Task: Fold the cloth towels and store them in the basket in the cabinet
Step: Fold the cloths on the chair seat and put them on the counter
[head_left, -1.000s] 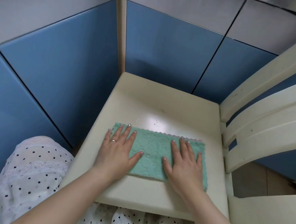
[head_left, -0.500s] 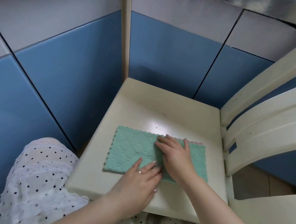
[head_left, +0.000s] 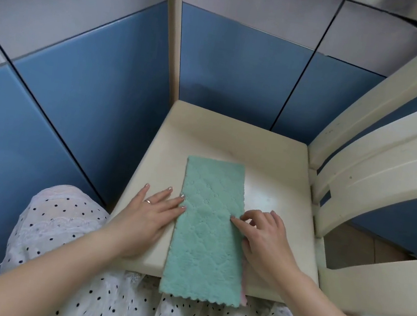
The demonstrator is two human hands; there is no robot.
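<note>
A green quilted cloth towel (head_left: 209, 227), folded into a long strip, lies lengthwise on the cream chair seat (head_left: 275, 166), its near scalloped end hanging over the seat's front edge. A pink layer peeks out at its lower right edge. My left hand (head_left: 149, 213) lies flat on the seat with straight fingers, fingertips touching the towel's left edge. My right hand (head_left: 263, 236) rests at the towel's right edge, fingers bent, fingertips on the cloth's edge. No basket is in view.
The cream chair backrest (head_left: 377, 158) rises on the right. Blue and grey cabinet doors (head_left: 83, 93) stand behind and to the left, with a cream post (head_left: 173, 47) at the corner. A polka-dot skirt (head_left: 64, 239) covers my lap below the seat.
The towel has turned from lying crosswise to lying lengthwise, its near end now over the seat's front edge. My hands moved from on top of it to its two side edges.
</note>
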